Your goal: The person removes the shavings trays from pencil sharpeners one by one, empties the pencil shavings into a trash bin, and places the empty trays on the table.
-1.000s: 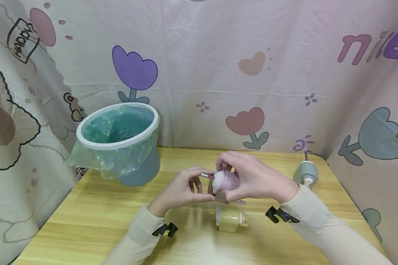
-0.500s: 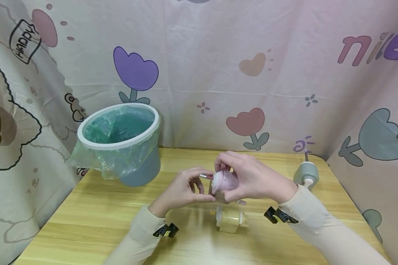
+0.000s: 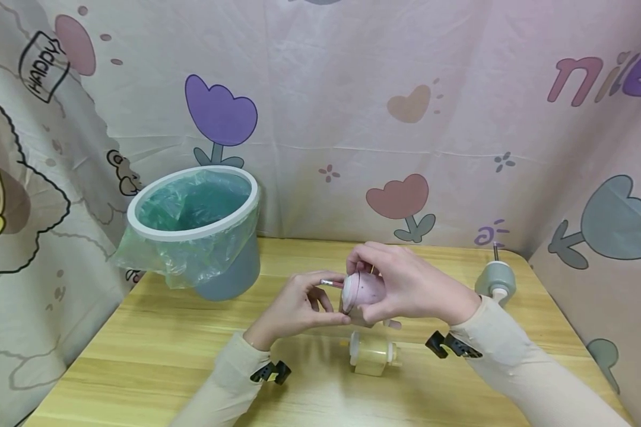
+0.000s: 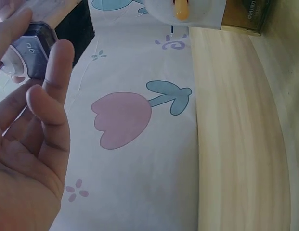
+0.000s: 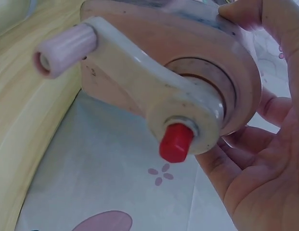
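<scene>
A pink hand-crank pencil sharpener (image 3: 370, 289) is held up over the middle of the table. My right hand (image 3: 413, 290) grips its body from the right, fingers over the top and thumb below. A pencil (image 3: 331, 283) with a silvery end sticks out of its left side. My left hand (image 3: 294, 305) pinches that side with thumb and index finger, the other fingers bent. The right wrist view shows the sharpener's pale crank (image 5: 139, 62), its pink knob (image 5: 67, 50) and a red tip (image 5: 175, 143) at the hub.
Below the hands a yellow pencil sharpener (image 3: 371, 354) lies on the table (image 3: 155, 356). At the back right is a grey sharpener (image 3: 495, 279) with a pencil in it. A lined bin (image 3: 227, 270) stands at the back left, before a printed cloth (image 3: 310, 89).
The view has shifted very slightly. Both hands and the pink pencil sharpener keep almost the same pose.
</scene>
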### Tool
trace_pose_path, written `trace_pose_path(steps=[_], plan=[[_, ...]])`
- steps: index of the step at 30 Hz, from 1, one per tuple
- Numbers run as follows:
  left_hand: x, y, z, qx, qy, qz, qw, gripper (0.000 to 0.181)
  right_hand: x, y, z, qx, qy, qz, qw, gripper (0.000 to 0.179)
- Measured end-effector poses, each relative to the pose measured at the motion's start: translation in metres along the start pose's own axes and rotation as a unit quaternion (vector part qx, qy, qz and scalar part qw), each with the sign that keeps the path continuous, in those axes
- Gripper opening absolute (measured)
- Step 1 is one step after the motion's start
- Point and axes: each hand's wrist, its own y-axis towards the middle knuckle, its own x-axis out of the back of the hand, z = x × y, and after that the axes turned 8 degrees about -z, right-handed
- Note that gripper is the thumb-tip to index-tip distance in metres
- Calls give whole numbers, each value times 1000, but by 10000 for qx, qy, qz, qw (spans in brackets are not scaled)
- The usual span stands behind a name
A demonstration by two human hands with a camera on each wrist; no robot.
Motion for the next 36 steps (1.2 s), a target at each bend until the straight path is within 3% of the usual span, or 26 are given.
trace_pose_path(steps=[15, 19, 22, 27, 31, 36], plan=[[-3, -2, 7, -372, -26, -307, 9988, 54, -1, -10, -15, -437, 818, 260, 9954, 50], [-5, -1, 5, -238, -30, -344, 9991, 53, 0, -12, -18, -400, 711, 50, 9967, 52], [-6, -1, 3, 19, -83, -222, 9997, 64, 1, -13, -21, -441, 532, -20, 9976, 53], [0, 2, 2, 186, -272, -362, 9988, 81, 1, -17, -34, -837, 355, 16, 9959, 54], [9, 3, 1, 199, -261, -734, 9968, 72, 0, -21, -53, -1164, 222, 73, 9929, 51], [16, 4, 1, 212, -127, -819, 9963, 62, -4, -25, -73, -1432, 109, 146, 9895, 49]])
